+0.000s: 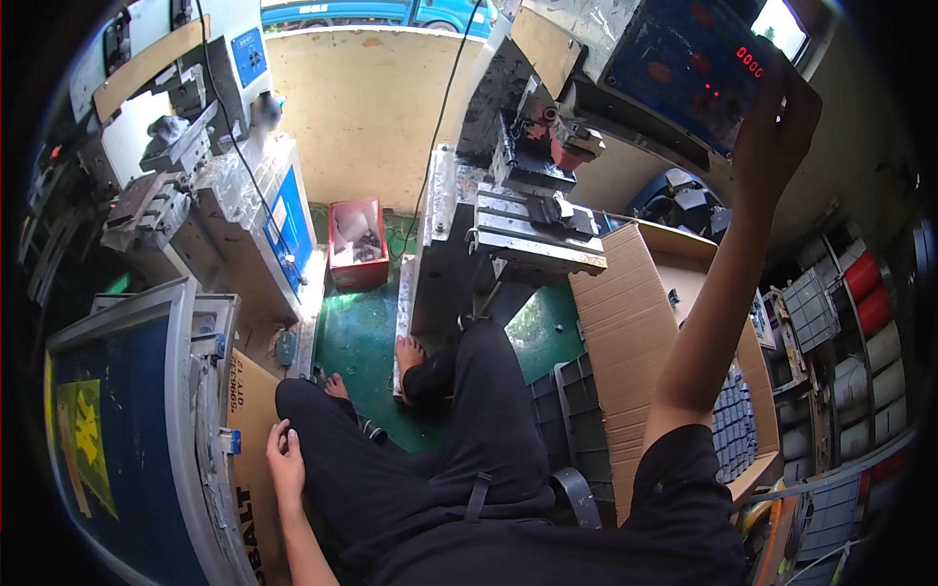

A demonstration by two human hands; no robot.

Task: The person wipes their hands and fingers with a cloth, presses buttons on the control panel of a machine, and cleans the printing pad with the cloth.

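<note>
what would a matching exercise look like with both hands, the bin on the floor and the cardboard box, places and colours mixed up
Things:
1. right hand
2. left hand
3. bin
4. cardboard box

Places and colours:
A. red, on the green floor
B. low, by the left knee
C. brown, to the right of the bin
D. raised, at the edge of the control panel

Right pairs: 1-D, 2-B, 3-A, 4-C
</note>
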